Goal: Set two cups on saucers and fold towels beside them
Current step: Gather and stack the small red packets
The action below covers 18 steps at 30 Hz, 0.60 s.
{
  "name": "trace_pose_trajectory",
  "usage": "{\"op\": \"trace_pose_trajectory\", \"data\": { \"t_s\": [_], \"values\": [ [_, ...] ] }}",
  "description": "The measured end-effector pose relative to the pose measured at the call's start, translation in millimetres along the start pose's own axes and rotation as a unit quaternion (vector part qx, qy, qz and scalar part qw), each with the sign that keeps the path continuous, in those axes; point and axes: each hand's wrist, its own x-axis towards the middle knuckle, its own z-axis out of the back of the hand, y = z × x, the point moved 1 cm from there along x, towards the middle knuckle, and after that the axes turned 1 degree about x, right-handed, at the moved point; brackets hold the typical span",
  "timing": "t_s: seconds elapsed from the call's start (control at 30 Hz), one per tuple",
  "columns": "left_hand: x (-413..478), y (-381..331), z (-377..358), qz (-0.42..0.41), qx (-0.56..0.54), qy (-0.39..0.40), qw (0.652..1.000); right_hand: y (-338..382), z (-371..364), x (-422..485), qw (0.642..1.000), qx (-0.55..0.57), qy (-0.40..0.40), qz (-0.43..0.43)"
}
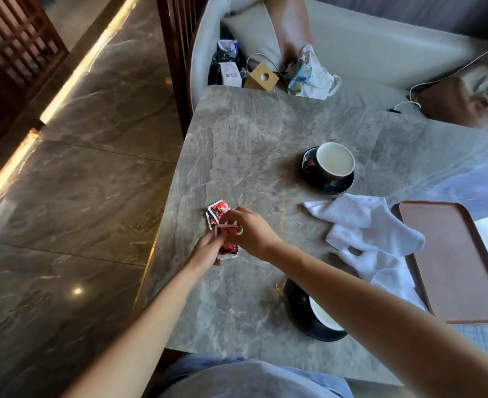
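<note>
Head view looks down on a grey marble table, where both hands meet near the left edge over some red-and-white packets. The left hand reaches in from the near side, its fingers closed on a packet from below. The right hand crosses over from the right with its fingers curled round the top of that same packet. Another packet lies flat on the table just beyond the fingers. The far cup, dark outside and pale inside, stands upright on the far saucer about mid-table. The near cup sits on the near saucer close to the near edge, and the right forearm hides part of both. Between the two settings, toward the right, the white towels lie crumpled and unfolded, their right side touching a brown tray that lies by the right edge. Past the far edge is a pale sofa holding a tan box, a printed bag and a white cable.
</note>
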Motion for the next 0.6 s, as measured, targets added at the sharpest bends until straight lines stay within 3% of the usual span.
{"op": "trace_pose_trajectory", "data": {
  "t_s": [0.23,0.6],
  "values": [
    [8,15,10,0.017,-0.011,0.003,1.000,-1,-10,10,0.998,-0.016,0.059,-0.001],
    [34,35,49,0.131,-0.143,-0.080,0.978,-16,-18,69,0.992,-0.071,0.055,-0.083]
  ]
}}
